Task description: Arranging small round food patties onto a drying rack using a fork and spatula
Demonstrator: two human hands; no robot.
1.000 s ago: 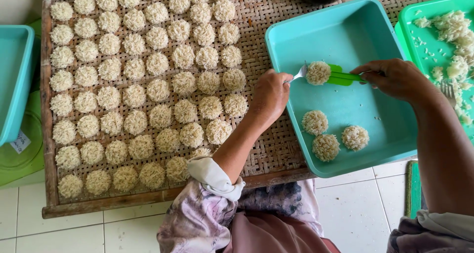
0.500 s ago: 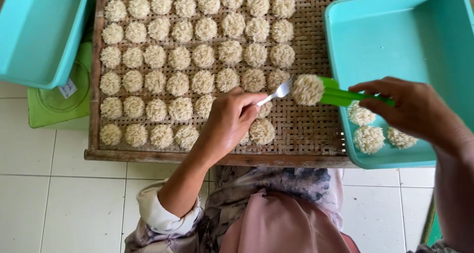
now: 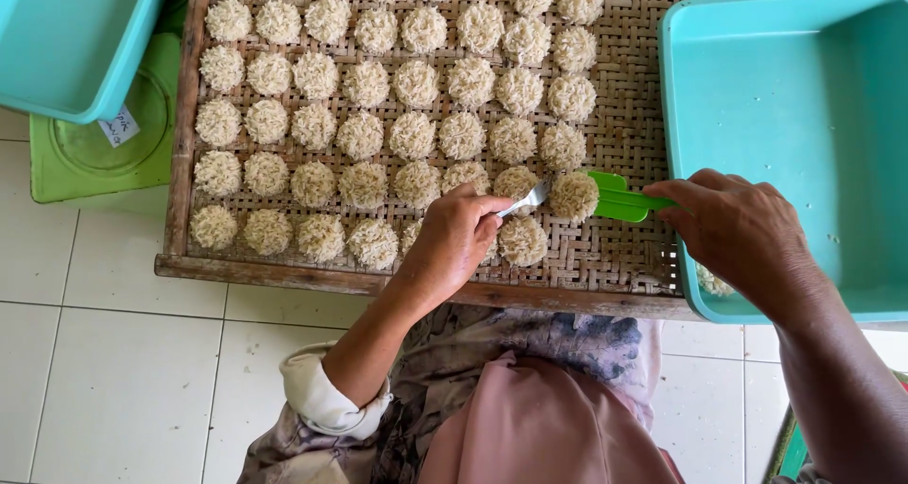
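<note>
My left hand [image 3: 456, 240] grips a small metal spoon [image 3: 526, 201] whose tip touches a round rice cake [image 3: 573, 196]. That cake rests on a green plastic scoop [image 3: 619, 198] held by my right hand [image 3: 738, 231], just above the woven bamboo tray [image 3: 632, 134]. Several rows of the same pale rice cakes cover the tray; another rice cake on the tray [image 3: 522, 241] lies right below the spoon. My left hand hides part of the tray's front row.
A teal plastic tub [image 3: 804, 96] sits at the right, overlapping the tray's edge, with a rice cake in the tub [image 3: 711, 281] partly hidden under my right hand. A second teal tub [image 3: 57, 40] rests on a green lid [image 3: 95, 153] at the left. White tiled floor lies below.
The scoop carrying the cake has travelled left from over the teal tub to the tray's front rows, and the spoon has come up against the cake. The view shifted left.
</note>
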